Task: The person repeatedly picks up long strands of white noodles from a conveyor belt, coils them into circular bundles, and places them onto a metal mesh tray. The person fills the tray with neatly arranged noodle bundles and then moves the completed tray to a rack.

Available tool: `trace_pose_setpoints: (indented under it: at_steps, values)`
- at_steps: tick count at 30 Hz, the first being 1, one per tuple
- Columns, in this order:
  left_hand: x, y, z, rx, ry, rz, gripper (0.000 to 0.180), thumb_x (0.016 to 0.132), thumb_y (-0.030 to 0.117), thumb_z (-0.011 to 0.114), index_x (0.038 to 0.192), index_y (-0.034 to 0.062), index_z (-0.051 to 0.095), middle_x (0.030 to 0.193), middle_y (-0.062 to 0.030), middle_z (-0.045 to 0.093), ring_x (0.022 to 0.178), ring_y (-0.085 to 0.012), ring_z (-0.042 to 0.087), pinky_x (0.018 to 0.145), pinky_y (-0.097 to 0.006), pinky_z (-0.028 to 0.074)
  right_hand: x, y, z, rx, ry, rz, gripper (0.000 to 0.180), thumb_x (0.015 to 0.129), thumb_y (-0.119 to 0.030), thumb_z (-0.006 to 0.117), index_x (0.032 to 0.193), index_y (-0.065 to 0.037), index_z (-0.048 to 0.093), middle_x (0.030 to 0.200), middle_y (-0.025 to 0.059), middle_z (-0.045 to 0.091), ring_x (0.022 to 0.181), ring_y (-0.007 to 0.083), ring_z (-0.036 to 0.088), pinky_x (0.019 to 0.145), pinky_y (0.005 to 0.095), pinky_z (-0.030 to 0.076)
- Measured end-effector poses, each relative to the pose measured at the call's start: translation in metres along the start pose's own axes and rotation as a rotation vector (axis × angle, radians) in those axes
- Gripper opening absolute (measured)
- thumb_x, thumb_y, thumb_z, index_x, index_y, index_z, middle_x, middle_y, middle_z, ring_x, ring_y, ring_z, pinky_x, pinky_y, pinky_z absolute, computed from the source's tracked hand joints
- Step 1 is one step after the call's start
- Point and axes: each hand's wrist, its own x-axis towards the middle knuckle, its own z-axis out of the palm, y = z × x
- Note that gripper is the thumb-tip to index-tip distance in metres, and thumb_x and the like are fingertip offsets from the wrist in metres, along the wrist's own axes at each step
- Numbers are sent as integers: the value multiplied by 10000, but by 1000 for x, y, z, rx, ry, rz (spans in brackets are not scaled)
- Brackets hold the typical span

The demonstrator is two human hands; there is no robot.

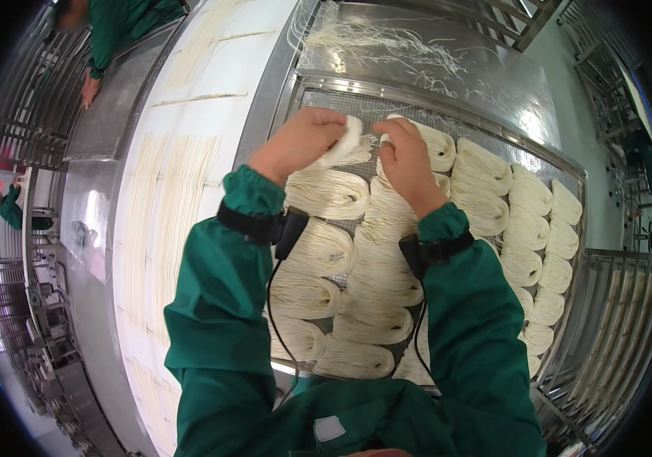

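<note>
Both hands up over far end of mesh tray [318,99]. Left hand [299,141] grips a folded noodle bundle [345,141]; right hand [402,160] pinches its loose strands, prob. to keep the fold tight. Other bundles [326,194] sit in neat rows w/ gaps. Steel counter [493,84] behind has stray strands; conveyor belt [189,152] on left.
</note>
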Motion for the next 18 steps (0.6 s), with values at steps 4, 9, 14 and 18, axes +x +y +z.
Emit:
trace_pose_setpoints:
  at_steps: [4,9,14,18]
  values:
    - [23,-29,7,182,162,197,234,955,105,610,1134,23,737,1021,-85,752,896,-209,705,808,-346,550,-3,-4,0,46,30,-54,197,823,35,593,998,-10,671,1048,131,647,1045,349,584,884,433,490]
    - [22,-68,3,999,584,385,215,919,89,631,1091,89,762,1124,-91,715,1045,-340,648,907,-444,505,-3,0,19,-265,-20,-275,62,839,-29,642,886,-62,663,1038,70,652,1084,288,578,955,433,430]
    - [16,-88,-20,844,694,409,317,853,114,649,1160,99,726,1110,-96,693,1123,-322,607,997,-477,434,0,7,19,-273,-50,-105,71,830,-65,682,896,-87,666,1072,48,639,1124,273,565,1002,442,393]
    - [-14,-101,-85,889,1123,114,804,710,310,716,1425,1,513,1345,-234,583,1285,-425,497,1080,-587,362,-8,7,-3,-189,-10,-94,148,807,-58,701,949,-78,668,1100,72,627,1119,299,564,993,443,403]
